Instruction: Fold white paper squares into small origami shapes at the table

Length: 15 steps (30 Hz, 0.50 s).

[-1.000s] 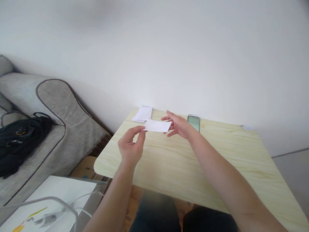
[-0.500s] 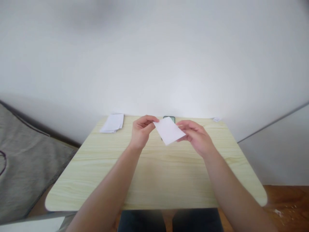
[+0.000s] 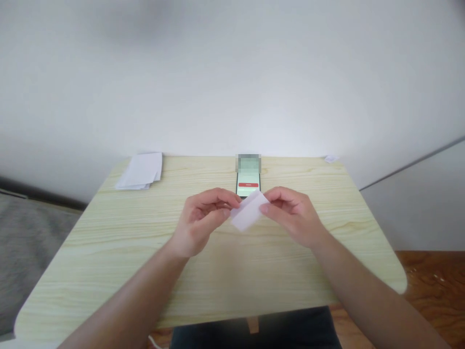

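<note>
Between my hands, above the middle of the table, is a small white sheet of paper, tilted and slightly blurred, with a fold line near its upper left edge. My left hand is closed with thumb and forefinger at the left end of the sheet. On the other side my right hand pinches the sheet, its thumb on the front face and the fingers behind. Just beyond the paper lies a phone with a lit green screen and a red bar; the sheet's top edge touches its outline in view.
A stack of white paper sheets lies at the table's back left. A small crumpled scrap of paper sits at the back right. The light wood table meets a white wall. Grey fabric is at left.
The sheet has gone from a flat diamond shape to a narrower, folded-looking strip. Both hands sit lower in view and nearer me, so more of the phone shows. The view has shifted.
</note>
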{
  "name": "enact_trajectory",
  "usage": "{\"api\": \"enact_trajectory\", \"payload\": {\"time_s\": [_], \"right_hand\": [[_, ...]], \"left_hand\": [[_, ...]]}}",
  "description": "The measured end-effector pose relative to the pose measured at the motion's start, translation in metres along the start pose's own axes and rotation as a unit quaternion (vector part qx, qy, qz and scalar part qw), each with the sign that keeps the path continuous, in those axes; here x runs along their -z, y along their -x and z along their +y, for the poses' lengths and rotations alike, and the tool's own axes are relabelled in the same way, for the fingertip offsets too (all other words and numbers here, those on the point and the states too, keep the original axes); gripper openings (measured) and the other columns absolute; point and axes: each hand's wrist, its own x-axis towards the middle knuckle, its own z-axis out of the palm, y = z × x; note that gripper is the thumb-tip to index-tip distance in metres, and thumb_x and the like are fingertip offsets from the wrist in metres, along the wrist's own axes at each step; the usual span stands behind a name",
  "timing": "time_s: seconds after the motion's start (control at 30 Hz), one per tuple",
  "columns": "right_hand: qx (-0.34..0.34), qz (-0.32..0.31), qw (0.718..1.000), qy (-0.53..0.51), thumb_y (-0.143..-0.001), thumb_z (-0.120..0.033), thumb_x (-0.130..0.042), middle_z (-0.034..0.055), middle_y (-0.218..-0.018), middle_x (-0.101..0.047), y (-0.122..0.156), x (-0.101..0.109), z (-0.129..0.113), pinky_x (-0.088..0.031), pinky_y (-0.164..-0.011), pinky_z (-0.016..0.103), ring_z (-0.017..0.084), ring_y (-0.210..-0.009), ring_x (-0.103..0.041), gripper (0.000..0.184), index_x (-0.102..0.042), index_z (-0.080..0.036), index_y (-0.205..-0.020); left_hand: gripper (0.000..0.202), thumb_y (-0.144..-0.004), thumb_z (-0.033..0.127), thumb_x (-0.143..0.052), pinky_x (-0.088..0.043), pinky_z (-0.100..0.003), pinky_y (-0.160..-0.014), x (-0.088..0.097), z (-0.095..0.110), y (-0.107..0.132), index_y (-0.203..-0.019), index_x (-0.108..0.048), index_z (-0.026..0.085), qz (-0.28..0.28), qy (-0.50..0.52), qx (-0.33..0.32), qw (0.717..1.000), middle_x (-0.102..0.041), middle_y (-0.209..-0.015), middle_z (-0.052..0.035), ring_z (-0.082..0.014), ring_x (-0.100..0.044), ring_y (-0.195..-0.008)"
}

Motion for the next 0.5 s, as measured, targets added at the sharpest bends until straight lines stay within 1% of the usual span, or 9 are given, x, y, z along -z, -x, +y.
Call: {"api": "enact_trajectory", "payload": {"time_s": [0.07, 0.17, 0.3, 0.4, 0.5], "right_hand": [[-0.003, 0.013, 1.000, 0.008, -0.088, -0.032, -0.079, 0.0019, -0.088, -0.073, 0.003, -0.004, 0.004, -0.051, -0.070, 0.028, 0.015, -0.077, -0.064, 0.014, -0.074, -0.021, -0.096], [-0.010, 0.021, 1.000, 0.008, -0.087, -0.030, -0.080, 0.0020, -0.088, -0.073, 0.006, -0.008, 0.009, -0.051, -0.069, 0.027, 0.014, -0.077, -0.064, 0.014, -0.073, -0.021, -0.095], [-0.019, 0.004, 1.000, -0.008, -0.087, -0.027, -0.079, 0.0012, -0.084, -0.071, 0.008, -0.010, 0.013, -0.051, -0.068, 0.026, 0.013, -0.074, -0.063, 0.012, -0.072, -0.020, -0.094], [-0.022, -0.016, 0.999, -0.018, -0.088, -0.025, -0.079, 0.0000, -0.082, -0.069, 0.010, -0.010, 0.015, -0.051, -0.066, 0.024, 0.012, -0.072, -0.061, 0.011, -0.071, -0.020, -0.094], [-0.017, -0.024, 0.999, -0.022, -0.088, -0.025, -0.079, 0.0003, -0.084, -0.069, 0.010, -0.008, 0.015, -0.051, -0.067, 0.025, 0.012, -0.074, -0.062, 0.011, -0.071, -0.020, -0.095]], "left_hand": [[0.009, -0.088, 0.019, -0.070, -0.052, -0.029, -0.075, -0.004, 0.000, 0.004, -0.094, -0.077, 0.018, 0.002, -0.005, 0.022, 1.000, -0.075, -0.099, -0.0093, -0.0206, -0.068, -0.090], [0.008, -0.086, 0.021, -0.075, -0.051, -0.027, -0.068, -0.010, -0.004, 0.008, -0.093, -0.072, 0.018, 0.021, 0.015, 0.040, 0.999, -0.073, -0.093, -0.0072, -0.0179, -0.066, -0.082], [0.012, -0.085, 0.022, -0.077, -0.046, -0.023, -0.061, -0.017, -0.012, 0.009, -0.091, -0.066, 0.018, 0.040, 0.026, 0.060, 0.997, -0.069, -0.083, -0.0030, -0.0129, -0.060, -0.071], [0.012, -0.086, 0.024, -0.077, -0.043, -0.022, -0.058, -0.018, -0.015, 0.009, -0.091, -0.068, 0.018, 0.037, 0.017, 0.073, 0.996, -0.067, -0.079, -0.0015, -0.0113, -0.058, -0.068], [0.010, -0.088, 0.027, -0.074, -0.043, -0.022, -0.057, -0.018, -0.015, 0.008, -0.090, -0.072, 0.018, 0.019, 0.007, 0.087, 0.996, -0.067, -0.075, -0.0013, -0.0109, -0.056, -0.066]]}}
